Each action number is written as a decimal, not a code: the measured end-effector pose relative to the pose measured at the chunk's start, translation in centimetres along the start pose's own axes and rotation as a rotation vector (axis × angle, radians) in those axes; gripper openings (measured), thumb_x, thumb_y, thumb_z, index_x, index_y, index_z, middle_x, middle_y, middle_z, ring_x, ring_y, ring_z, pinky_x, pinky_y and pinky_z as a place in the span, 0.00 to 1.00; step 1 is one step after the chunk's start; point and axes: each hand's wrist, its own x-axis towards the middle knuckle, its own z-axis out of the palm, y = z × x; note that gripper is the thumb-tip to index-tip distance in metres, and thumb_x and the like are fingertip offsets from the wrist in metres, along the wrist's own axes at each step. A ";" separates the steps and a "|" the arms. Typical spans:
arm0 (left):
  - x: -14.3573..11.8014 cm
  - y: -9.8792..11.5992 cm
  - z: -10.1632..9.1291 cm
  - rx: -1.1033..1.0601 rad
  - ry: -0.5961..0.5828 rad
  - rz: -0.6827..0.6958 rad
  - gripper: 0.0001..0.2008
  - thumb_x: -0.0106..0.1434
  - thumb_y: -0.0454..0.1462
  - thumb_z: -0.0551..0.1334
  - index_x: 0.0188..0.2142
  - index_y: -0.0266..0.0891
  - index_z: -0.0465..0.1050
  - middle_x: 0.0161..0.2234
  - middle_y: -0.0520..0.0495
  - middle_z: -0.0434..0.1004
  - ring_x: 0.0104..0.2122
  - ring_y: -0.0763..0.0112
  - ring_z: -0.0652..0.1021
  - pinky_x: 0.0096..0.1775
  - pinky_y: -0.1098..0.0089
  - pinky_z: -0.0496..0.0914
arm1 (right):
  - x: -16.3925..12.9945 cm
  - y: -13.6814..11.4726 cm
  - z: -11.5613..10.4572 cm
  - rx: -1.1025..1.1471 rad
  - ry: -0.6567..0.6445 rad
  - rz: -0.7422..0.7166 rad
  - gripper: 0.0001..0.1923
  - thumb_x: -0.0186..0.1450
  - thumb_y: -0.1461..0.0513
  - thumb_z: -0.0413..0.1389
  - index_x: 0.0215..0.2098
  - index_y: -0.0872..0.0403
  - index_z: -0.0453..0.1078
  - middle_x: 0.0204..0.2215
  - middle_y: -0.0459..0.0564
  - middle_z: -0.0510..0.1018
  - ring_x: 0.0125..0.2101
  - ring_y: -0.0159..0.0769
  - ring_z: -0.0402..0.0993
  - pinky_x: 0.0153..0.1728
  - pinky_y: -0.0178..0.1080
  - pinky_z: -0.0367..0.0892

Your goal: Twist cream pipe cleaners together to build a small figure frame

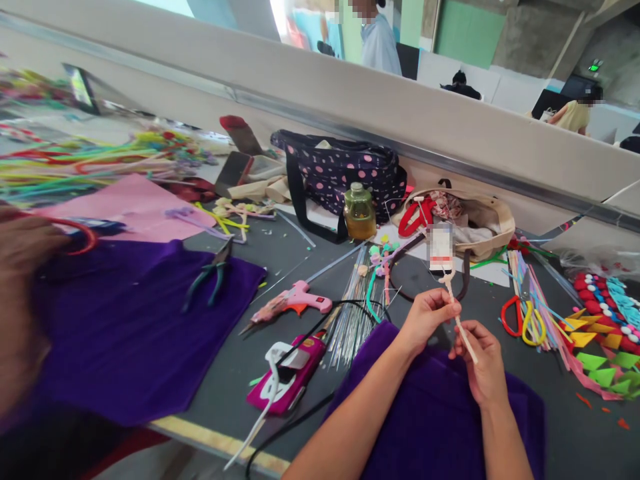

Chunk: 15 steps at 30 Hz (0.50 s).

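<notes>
Lower centre of the frame: the left hand [425, 315] and right hand [481, 363] both pinch a pale pipe cleaner [460, 320] over purple felt [430, 413] — pink glue gun [300, 301] and scissors [523, 319] lie either side.

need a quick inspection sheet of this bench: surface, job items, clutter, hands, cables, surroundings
Surface: dark grey table, purple cloth spread on it.
Job's things: thin pale stick held in both hands, small tag at its top end.
Clutter: pink glue gun, pliers, scissors, jar, dotted bag, pink phone, felt shapes.
Hands: left hand and right hand both pinch the stick.
Cables: black cable loops by the phone; white cable runs off the table's edge.
Surroundings: low partition wall; people beyond it; another person's hand at left.
</notes>
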 end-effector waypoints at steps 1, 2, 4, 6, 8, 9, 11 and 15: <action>0.0 0.0 0.0 -0.002 0.000 0.001 0.14 0.47 0.40 0.71 0.24 0.34 0.69 0.24 0.51 0.71 0.22 0.80 0.68 0.27 0.75 0.62 | 0.0 0.0 0.1 0.017 -0.002 0.011 0.08 0.55 0.57 0.63 0.30 0.54 0.74 0.20 0.41 0.70 0.19 0.26 0.65 0.22 0.31 0.68; 0.0 0.0 0.0 -0.004 0.000 0.000 0.14 0.47 0.40 0.71 0.24 0.34 0.69 0.24 0.51 0.71 0.22 0.80 0.68 0.27 0.75 0.62 | -0.1 -0.1 0.1 0.031 -0.004 0.022 0.08 0.55 0.58 0.63 0.30 0.54 0.74 0.20 0.41 0.70 0.19 0.26 0.65 0.22 0.31 0.68; -0.1 0.1 0.0 -0.004 0.001 -0.001 0.15 0.46 0.40 0.71 0.24 0.34 0.69 0.24 0.51 0.71 0.22 0.80 0.68 0.27 0.75 0.63 | -0.1 -0.1 0.2 0.051 -0.009 0.038 0.08 0.55 0.58 0.64 0.30 0.54 0.74 0.20 0.42 0.70 0.19 0.26 0.65 0.22 0.31 0.68; -0.1 0.1 0.0 -0.002 -0.003 -0.003 0.15 0.46 0.41 0.71 0.24 0.34 0.69 0.24 0.51 0.71 0.22 0.79 0.68 0.27 0.75 0.63 | -0.1 -0.2 0.2 0.066 -0.018 0.051 0.08 0.55 0.58 0.64 0.29 0.54 0.74 0.19 0.42 0.70 0.18 0.25 0.64 0.21 0.31 0.67; -0.1 0.2 0.1 -0.005 -0.011 -0.006 0.15 0.46 0.41 0.71 0.24 0.34 0.69 0.25 0.50 0.71 0.22 0.79 0.68 0.27 0.75 0.63 | -0.1 -0.2 0.2 0.085 -0.030 0.060 0.08 0.55 0.58 0.64 0.29 0.54 0.74 0.19 0.42 0.69 0.18 0.26 0.63 0.21 0.31 0.67; -0.1 0.2 0.1 -0.010 -0.017 -0.009 0.15 0.47 0.41 0.71 0.24 0.34 0.69 0.25 0.50 0.71 0.22 0.79 0.68 0.27 0.75 0.63 | -0.1 -0.2 0.2 0.097 -0.037 0.060 0.08 0.55 0.58 0.63 0.29 0.54 0.74 0.18 0.42 0.69 0.18 0.26 0.63 0.21 0.31 0.67; -0.2 0.2 0.2 -0.022 -0.033 -0.017 0.15 0.47 0.41 0.71 0.24 0.34 0.69 0.24 0.51 0.71 0.22 0.79 0.68 0.27 0.76 0.63 | -0.1 -0.3 0.2 0.119 -0.051 0.059 0.08 0.56 0.57 0.63 0.29 0.54 0.74 0.18 0.42 0.68 0.18 0.26 0.62 0.20 0.30 0.66; -0.3 0.2 0.4 -0.019 -0.041 -0.019 0.15 0.47 0.42 0.71 0.24 0.34 0.70 0.23 0.51 0.70 0.22 0.79 0.68 0.26 0.76 0.63 | -0.1 -0.1 0.1 0.120 -0.066 0.063 0.09 0.56 0.57 0.62 0.27 0.54 0.73 0.17 0.42 0.67 0.18 0.26 0.62 0.20 0.31 0.66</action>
